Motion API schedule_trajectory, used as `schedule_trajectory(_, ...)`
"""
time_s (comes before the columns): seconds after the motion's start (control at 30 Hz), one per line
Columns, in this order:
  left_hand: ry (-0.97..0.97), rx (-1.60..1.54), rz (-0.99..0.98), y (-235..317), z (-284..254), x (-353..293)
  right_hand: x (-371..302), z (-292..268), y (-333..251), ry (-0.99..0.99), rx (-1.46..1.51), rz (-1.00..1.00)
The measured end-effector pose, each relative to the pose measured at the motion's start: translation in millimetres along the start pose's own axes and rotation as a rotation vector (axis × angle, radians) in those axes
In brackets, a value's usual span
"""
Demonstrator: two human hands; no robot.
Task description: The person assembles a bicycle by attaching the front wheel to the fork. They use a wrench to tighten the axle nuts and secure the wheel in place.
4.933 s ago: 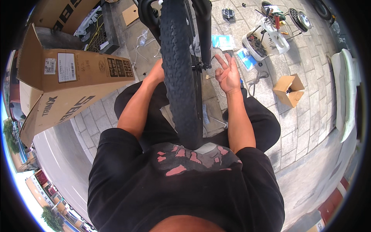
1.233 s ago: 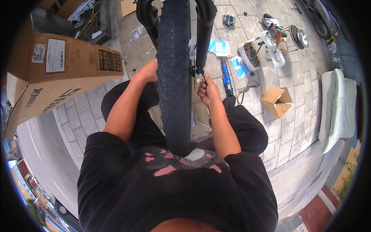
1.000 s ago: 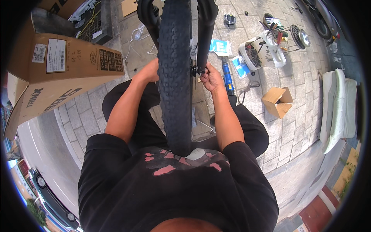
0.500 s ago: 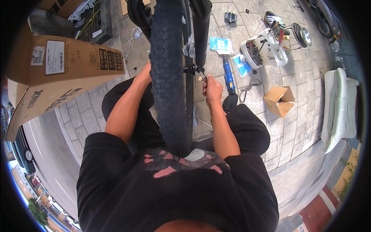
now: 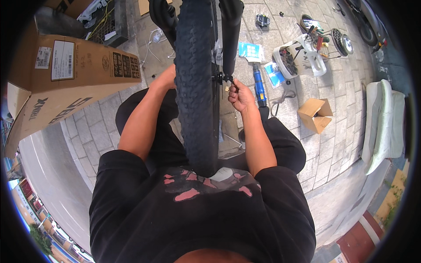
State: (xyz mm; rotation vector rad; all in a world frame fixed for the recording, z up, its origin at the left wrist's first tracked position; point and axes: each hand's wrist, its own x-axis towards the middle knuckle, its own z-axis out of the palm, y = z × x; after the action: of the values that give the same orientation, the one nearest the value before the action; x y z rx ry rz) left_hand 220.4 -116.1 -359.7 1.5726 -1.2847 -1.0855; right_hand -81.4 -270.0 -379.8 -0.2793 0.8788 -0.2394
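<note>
A bicycle wheel with a knobby black tyre [image 5: 195,79] stands upright between my knees, held in a black suspension fork [image 5: 230,39]. My right hand [image 5: 240,95] is at the right end of the axle, just below the fork leg. Its thumb and forefinger pinch a small dark quick-release lever [image 5: 232,80], and the other fingers are curled with the palm side turned up. On the wheel's other side, my left hand [image 5: 167,78] reaches in near the axle. The tyre hides its fingers and anything they touch.
A large cardboard box [image 5: 87,94] stands at left. On the paving at right lie a blue power tool [image 5: 259,87], blue-and-white packets [image 5: 251,50], a white tool caddy [image 5: 318,65] and a small open carton [image 5: 315,116]. A pale cushion-like bundle [image 5: 381,127] sits far right.
My right hand has rolled over at the axle end, so its curled fingers now show. The wheel and fork appear slightly farther right. My left hand stays beside the wheel.
</note>
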Motion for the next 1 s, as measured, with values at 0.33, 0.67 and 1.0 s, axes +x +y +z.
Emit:
schedule_trajectory(0.33, 0.101, -0.023, -0.238, 96, 8, -7, 21, -7, -11, -0.112, -0.033, -0.054)
schedule_trajectory(0.67, 0.129, 0.065, -0.190, 72, 10, -1, -16, 18, -18, 0.431, -0.932, -0.716)
schedule_trajectory(1.0, 0.106, 0.060, -0.179, 71, 8, -1, -51, 47, -21, 0.555, -1.225, -0.920)
